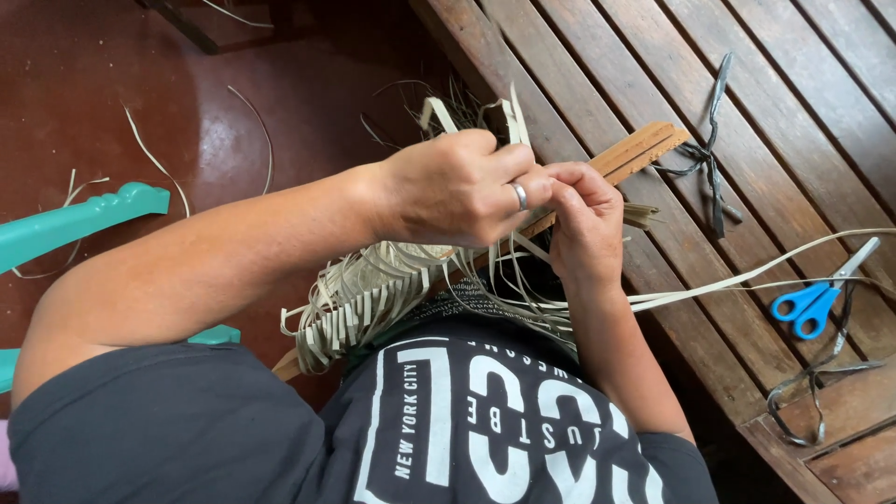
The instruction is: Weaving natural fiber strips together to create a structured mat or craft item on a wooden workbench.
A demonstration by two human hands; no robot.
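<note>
Woven strips (373, 289) over slatted wooden table (747, 140)

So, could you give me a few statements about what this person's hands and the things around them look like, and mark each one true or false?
1. Both hands meet over a bundle of pale strips. True: the left hand and right hand pinch together above it.
2. The scissors have red handles. False: the handles are blue.
3. The left hand wears a ring. True.
4. The scissors are in the right hand. False: they lie apart on the slatted wooden table.
5. A wooden stick runs under the hands. True: it slants across the table edge.
</note>
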